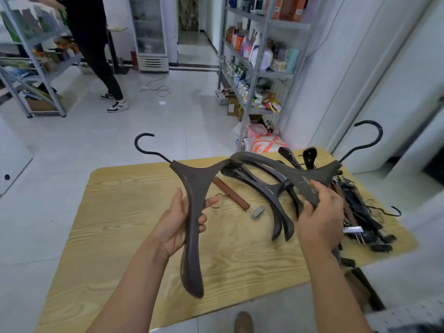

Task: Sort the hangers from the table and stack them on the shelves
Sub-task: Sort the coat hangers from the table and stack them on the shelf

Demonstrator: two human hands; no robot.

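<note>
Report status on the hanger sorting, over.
Left hand grips one dark hanger, right hand grips a second hanger, both above the table. Hanger pile on table's right side. Another person stands at the far shelf.

Bystander [96, 44] cut off by top edge, shelf goods [259, 51] too blurred to read, hanger pile [355, 207] with lower layers hidden

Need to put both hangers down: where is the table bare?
The left half of the table, from its left edge to the brown clip hanger, is bare wood, as is the near strip. The hanger pile crowds the right side.
</note>
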